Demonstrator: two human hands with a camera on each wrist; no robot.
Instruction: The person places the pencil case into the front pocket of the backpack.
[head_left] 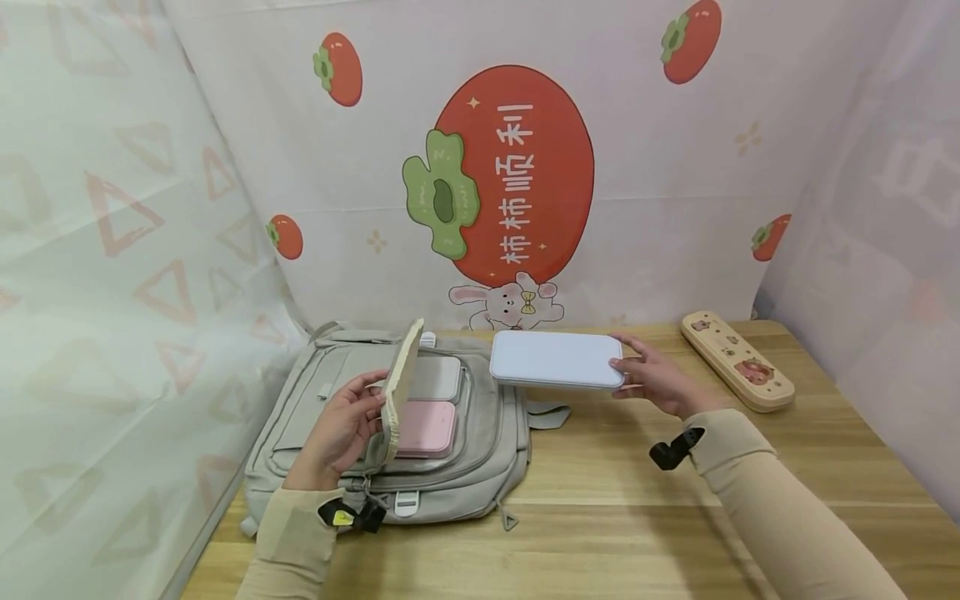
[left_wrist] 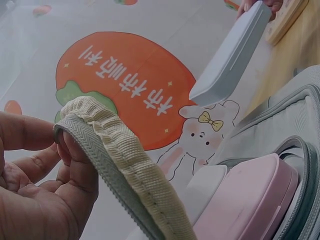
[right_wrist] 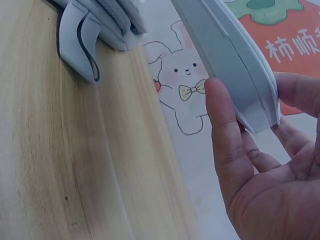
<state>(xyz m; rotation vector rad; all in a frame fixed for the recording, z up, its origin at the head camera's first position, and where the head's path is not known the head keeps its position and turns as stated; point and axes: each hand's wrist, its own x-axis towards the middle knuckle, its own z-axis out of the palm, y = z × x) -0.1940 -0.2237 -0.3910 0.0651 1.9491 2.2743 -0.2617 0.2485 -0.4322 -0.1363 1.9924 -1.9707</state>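
Note:
A grey-green backpack (head_left: pixel 300 400) lies flat on the table with a pocket open. My left hand (head_left: pixel 341 429) pinches the zippered edge of the pocket flap (head_left: pixel 401 383) and holds it up; the left wrist view shows thumb and finger on the cream-lined zipper edge (left_wrist: pixel 127 155). Inside the pocket sit a pink case (head_left: pixel 431 427) and a white case (head_left: pixel 438 377). My right hand (head_left: pixel 656 379) grips one end of a pale blue pencil case (head_left: pixel 555 358), held in the air beside the backpack's right side. In the right wrist view, fingers and thumb clasp this case (right_wrist: pixel 235 65) from both sides.
A cream pencil case (head_left: pixel 738 361) with bear pictures lies at the back right of the wooden table (head_left: pixel 600 517). A grey strap (head_left: pixel 549 415) sticks out from the backpack. Printed cloth (head_left: pixel 637 250) hangs behind the table and along both sides.

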